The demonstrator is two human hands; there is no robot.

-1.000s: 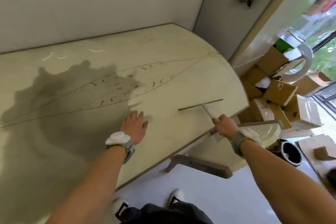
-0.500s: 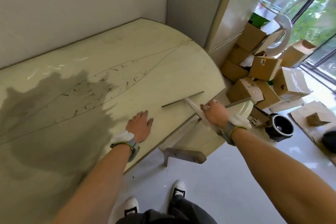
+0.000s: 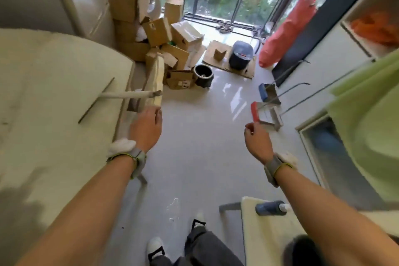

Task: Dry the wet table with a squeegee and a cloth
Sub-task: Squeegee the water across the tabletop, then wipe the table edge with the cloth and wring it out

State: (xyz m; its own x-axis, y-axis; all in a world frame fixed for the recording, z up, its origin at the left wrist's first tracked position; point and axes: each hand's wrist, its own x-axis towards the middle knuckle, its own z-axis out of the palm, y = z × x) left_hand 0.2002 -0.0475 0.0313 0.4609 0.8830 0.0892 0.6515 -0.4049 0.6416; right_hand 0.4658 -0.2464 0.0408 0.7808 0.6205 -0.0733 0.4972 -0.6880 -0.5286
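The squeegee [image 3: 121,94] lies on the pale table [image 3: 54,84], its dark blade on the top and its white handle poking out over the right edge. Neither hand touches it. My left hand [image 3: 146,128] hovers just off the table edge, below the handle, with relaxed fingers and nothing in it. Out over the floor, my right hand [image 3: 257,138] is empty with loosely curled fingers. A dark wet patch [image 3: 17,211] shows at the table's near left corner. No cloth is in view.
Cardboard boxes [image 3: 162,34] are piled beyond the table, with a black pot [image 3: 203,73] and a grey cooker [image 3: 240,55] on the floor. Two dustpans [image 3: 266,112] lean at the right. A second small table [image 3: 254,233] at the bottom right carries a dark bottle [image 3: 269,207].
My right hand has let go of the squeegee, which now rests on the table. My left hand has come off the tabletop. The view has swung right towards the window.
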